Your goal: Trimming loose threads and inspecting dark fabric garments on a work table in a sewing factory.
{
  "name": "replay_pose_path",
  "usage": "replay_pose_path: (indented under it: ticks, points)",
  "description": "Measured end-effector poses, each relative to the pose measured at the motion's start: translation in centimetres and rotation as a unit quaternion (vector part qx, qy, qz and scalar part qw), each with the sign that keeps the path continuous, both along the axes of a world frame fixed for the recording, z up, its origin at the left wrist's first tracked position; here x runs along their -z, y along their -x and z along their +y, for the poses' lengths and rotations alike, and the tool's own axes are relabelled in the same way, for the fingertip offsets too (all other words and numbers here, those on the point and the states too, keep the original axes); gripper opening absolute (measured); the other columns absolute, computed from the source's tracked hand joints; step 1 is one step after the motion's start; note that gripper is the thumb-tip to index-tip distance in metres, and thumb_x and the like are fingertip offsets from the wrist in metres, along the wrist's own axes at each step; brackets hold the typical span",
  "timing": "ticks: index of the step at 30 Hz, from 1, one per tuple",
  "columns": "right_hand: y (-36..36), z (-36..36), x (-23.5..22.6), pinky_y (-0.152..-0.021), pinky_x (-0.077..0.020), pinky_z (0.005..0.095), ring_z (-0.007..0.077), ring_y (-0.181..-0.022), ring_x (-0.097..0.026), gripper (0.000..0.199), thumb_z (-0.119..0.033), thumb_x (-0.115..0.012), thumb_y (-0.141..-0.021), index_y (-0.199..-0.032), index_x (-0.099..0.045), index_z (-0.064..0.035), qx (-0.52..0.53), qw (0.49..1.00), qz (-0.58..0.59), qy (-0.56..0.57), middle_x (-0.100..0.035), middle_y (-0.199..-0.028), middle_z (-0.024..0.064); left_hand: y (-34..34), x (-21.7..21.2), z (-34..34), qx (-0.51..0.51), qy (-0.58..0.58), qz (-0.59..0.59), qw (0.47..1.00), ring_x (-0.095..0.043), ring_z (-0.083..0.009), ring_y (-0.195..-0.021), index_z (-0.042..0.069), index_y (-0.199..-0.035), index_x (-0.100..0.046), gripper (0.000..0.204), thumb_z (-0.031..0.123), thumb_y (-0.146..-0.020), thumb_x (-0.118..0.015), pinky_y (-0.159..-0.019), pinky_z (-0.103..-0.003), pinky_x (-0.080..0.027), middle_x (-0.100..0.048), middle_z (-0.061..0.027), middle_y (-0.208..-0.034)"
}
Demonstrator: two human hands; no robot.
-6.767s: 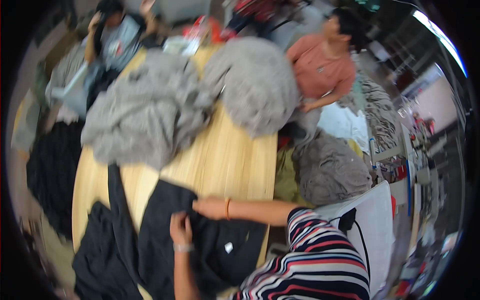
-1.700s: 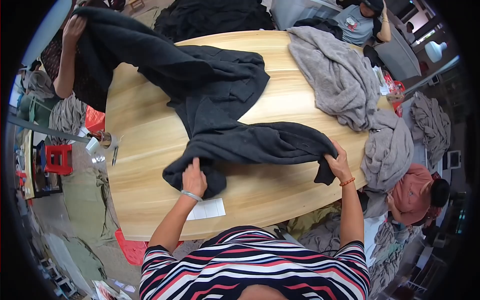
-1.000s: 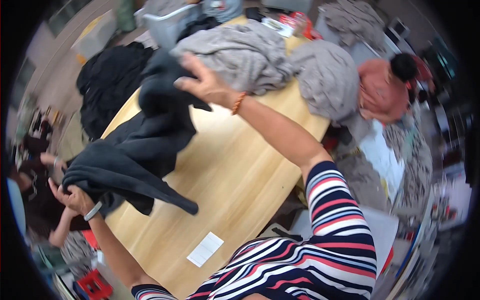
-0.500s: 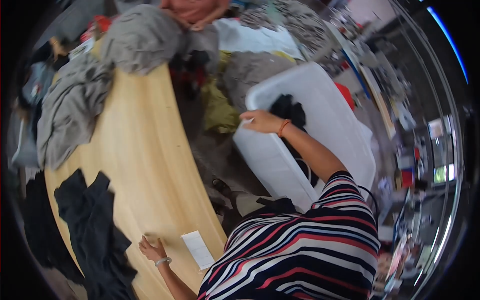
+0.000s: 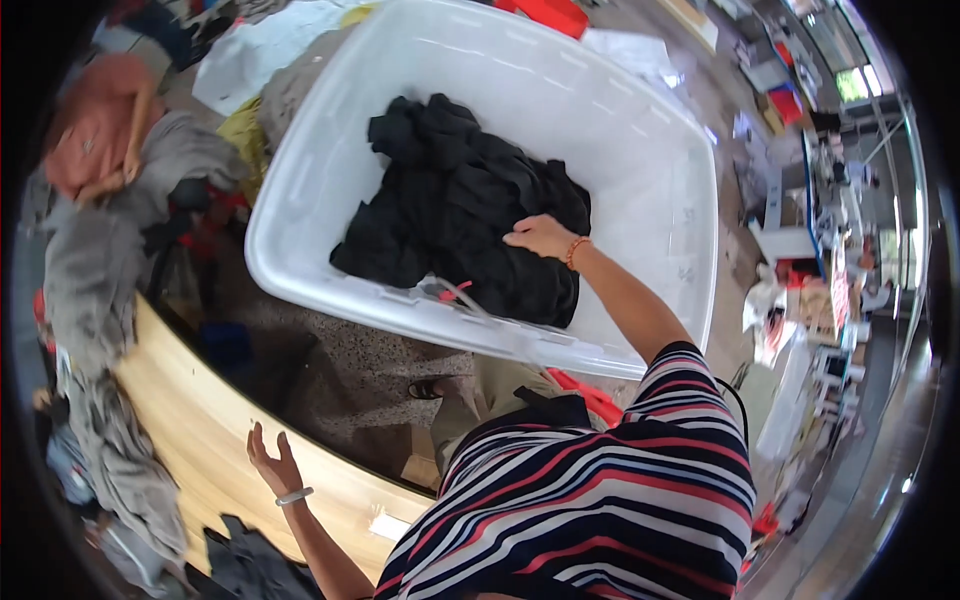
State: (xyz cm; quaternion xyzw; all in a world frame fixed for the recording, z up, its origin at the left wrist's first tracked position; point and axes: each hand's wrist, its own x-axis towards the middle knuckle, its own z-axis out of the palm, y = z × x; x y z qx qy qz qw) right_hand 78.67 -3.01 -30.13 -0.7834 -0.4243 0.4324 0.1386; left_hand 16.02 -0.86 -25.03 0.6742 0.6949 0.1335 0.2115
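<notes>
My right hand (image 5: 543,236) reaches into a large white plastic tub (image 5: 300,290), over a heap of black cloth (image 5: 470,195). Its fingers are bunched together; whether they pinch the cloth is hidden. My left hand (image 5: 275,465) is open, thumb and fingers apart, above the edge of the wooden table (image 5: 225,440), and holds nothing. A small white paper (image 5: 388,525) lies on the table close to my body. Behind the left forearm lies a black garment (image 5: 250,560).
Grey cloth (image 5: 95,290) is piled along the table's far left side. A person in a salmon top (image 5: 95,120) sits at the far left. Beyond the tub stands a red container (image 5: 550,12). Something red (image 5: 588,398) is beneath the tub's near edge.
My view has swung right, so the tub now fills the middle. My right hand has gone from the tub's rim to over the black cloth inside. My left hand stays open, now near the table's edge.
</notes>
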Motion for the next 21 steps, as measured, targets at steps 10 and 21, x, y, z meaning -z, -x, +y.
replay_pose_path:
  ticks: [10, 21]
  points:
    - [-4.9, -8.8, 14.8, -0.093, -0.0455, 0.0312, 0.0277, -0.106, -0.061, 0.063, -0.045, -0.072, -0.077, -0.119, -0.060, 0.0014, 0.142, 0.982, 0.051, 0.116, -0.064, -0.113, 0.0178, -31.3, -3.1, 17.1, 0.293, 0.111, -0.108, 0.944, -0.050, -0.0259, -0.120, 0.004, -0.127, -0.052, 0.040, 0.013, -0.089, -0.060, -0.097, -0.037, -0.040, -0.053, -0.0110, -0.130]
    - [-15.6, -16.6, 22.2, -0.108, -0.0322, 0.0340, 0.0278, -0.131, -0.041, 0.094, -0.054, -0.070, -0.077, -0.140, -0.034, 0.0066, 0.511, 0.844, 0.134, 0.092, -0.046, -0.137, 0.0224, -46.4, 27.4, 30.4, 0.239, 0.284, -0.065, 0.926, -0.036, -0.0326, -0.133, -0.003, -0.142, -0.031, 0.103, 0.057, -0.070, -0.075, -0.108, -0.038, -0.031, -0.038, -0.0245, -0.142]
